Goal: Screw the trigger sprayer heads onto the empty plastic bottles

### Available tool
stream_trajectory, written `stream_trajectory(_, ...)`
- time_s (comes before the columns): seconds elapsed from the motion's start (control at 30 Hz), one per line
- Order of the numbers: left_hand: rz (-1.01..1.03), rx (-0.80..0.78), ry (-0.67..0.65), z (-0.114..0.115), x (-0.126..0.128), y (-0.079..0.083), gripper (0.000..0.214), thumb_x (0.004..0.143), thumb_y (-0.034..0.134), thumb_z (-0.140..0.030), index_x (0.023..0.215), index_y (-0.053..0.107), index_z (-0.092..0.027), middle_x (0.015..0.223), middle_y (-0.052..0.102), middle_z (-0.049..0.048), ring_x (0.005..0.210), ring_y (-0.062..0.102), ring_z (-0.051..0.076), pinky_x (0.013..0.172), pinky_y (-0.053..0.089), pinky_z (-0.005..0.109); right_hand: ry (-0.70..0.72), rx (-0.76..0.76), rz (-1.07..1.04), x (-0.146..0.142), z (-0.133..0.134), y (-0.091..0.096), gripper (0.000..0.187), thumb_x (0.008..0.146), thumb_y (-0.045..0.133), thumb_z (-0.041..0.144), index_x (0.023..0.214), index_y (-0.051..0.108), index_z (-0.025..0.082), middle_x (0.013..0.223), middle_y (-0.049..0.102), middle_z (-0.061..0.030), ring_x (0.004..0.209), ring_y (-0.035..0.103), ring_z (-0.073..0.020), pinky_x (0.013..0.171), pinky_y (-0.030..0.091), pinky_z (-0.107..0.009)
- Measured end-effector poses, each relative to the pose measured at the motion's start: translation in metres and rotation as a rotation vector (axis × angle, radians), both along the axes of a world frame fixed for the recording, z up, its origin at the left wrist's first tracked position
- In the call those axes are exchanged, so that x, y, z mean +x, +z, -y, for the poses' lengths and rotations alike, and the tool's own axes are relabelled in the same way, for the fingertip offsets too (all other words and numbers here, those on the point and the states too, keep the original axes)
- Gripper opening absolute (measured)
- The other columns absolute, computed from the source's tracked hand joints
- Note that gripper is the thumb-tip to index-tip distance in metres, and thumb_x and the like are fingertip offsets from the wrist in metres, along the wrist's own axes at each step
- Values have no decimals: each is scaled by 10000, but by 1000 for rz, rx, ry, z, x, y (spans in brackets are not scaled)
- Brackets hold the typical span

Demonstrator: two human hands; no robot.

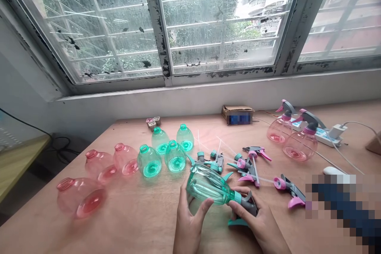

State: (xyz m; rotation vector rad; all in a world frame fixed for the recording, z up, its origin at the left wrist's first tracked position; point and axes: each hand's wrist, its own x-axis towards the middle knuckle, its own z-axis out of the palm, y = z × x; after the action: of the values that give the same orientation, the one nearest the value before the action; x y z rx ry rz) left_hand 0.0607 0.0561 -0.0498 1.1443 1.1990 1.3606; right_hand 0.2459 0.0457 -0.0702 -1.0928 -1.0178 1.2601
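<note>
A green transparent spray bottle (208,186) lies sideways between my two hands above the table. My left hand (192,216) is wrapped round its body, thumb along the near side. Gripping the grey and teal spray head (248,204) at the bottle's neck is my right hand (256,218). The teal collar sits at the neck; how tightly it is screwed on I cannot tell. Just beyond my hands lie loose teal-and-grey spray heads (218,162) with thin tubes, and pink-and-grey spray heads (248,172) to their right.
Several open green bottles (175,158) and three open pink bottles (81,198) stand to the left. Two pink bottles with spray heads (300,145) stand at the back right near a white power strip (327,137). A cardboard box (238,115) sits by the wall. A white mouse (333,170) lies right.
</note>
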Motion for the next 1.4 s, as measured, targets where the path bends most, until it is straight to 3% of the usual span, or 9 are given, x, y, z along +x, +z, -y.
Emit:
stream_trajectory(0.13,-12,0,10,-1,-2,-3,803,840,785,-477,1517,417,-252,1491,610,130,1372,582,328,1152,446,429,35,-3,13,2,-1,0,399,831,846,497,1069,700,212,734,694,20,657,678,-226,635,573,-322)
stream_trajectory(0.3,1,-5,30,-2,-3,-6,795,879,746,-491,1539,364,-268,1524,574,135,1356,598,315,1108,490,420,-28,10,-25,-5,3,7,375,768,897,472,1021,752,236,778,703,18,711,670,-227,635,591,-300)
stream_trajectory(0.6,-47,-36,165,-3,-5,-5,849,778,802,-593,1479,499,-221,1351,697,155,1203,697,340,986,572,416,-17,55,46,-7,2,4,370,782,888,472,1037,756,239,899,739,-17,828,709,-278,685,641,-342)
stream_trajectory(0.83,26,15,127,-3,-4,-5,785,839,781,-507,1513,457,-270,1464,630,141,1284,650,329,1005,559,398,4,47,70,-5,3,3,355,831,850,474,1048,735,219,766,725,10,667,687,-216,642,592,-304)
stream_trajectory(1.17,-2,33,15,0,-2,-9,788,889,741,-465,1546,346,-282,1484,596,154,1323,615,322,1131,466,470,27,19,48,0,2,0,357,874,815,485,1069,678,219,752,681,26,682,677,-214,655,582,-315)
stream_trajectory(1.4,74,2,107,-1,-1,-12,777,825,809,-464,1433,379,-244,1479,579,174,1343,595,325,1113,489,457,33,19,39,-4,4,4,371,838,846,495,1037,707,215,741,705,22,676,655,-204,629,566,-290)
